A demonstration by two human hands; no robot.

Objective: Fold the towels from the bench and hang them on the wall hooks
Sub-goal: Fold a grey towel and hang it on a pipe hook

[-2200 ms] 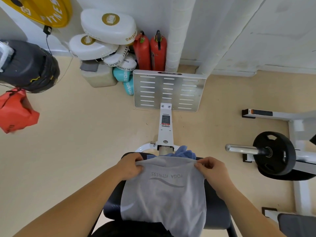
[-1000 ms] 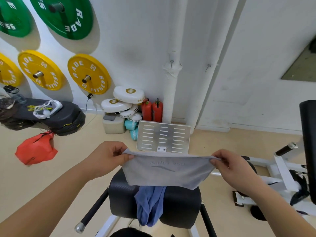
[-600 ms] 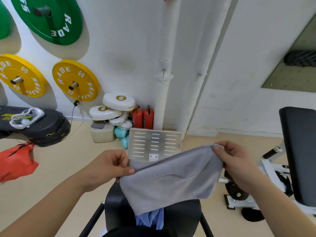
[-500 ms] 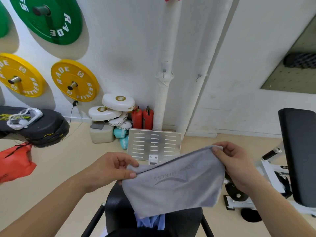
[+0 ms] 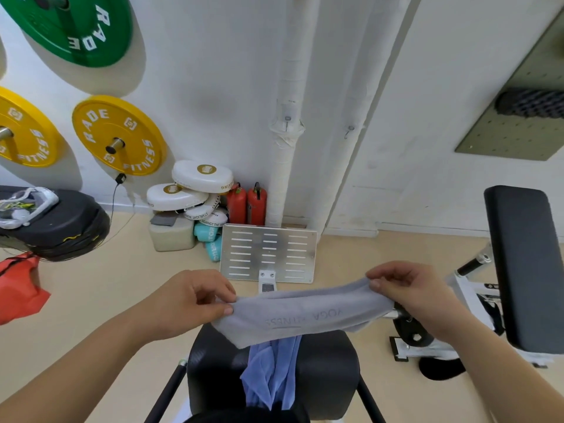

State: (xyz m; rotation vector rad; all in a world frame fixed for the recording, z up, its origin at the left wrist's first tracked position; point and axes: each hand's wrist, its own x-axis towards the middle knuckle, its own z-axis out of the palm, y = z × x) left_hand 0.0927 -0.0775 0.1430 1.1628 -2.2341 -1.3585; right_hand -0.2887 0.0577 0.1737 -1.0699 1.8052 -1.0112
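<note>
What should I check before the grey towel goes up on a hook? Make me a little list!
1. Left hand pinches one end of the grey towel: ok.
2. Right hand pinches the other end: ok.
3. Towel folded evenly: cannot tell; its lower edge hangs slanted.
4. Wall hook bare, nothing hanging on it: ok.
5. Second hook bare too: ok.
6. Blue towel waiting, draped over the bench: ok.

wall (image 5: 213,71): white | 1 green plate (image 5: 67,22), 2 yellow plates (image 5: 119,135) | floor (image 5: 100,288): beige | 2 red extinguishers (image 5: 247,203) beside pipe (image 5: 287,87)
</note>
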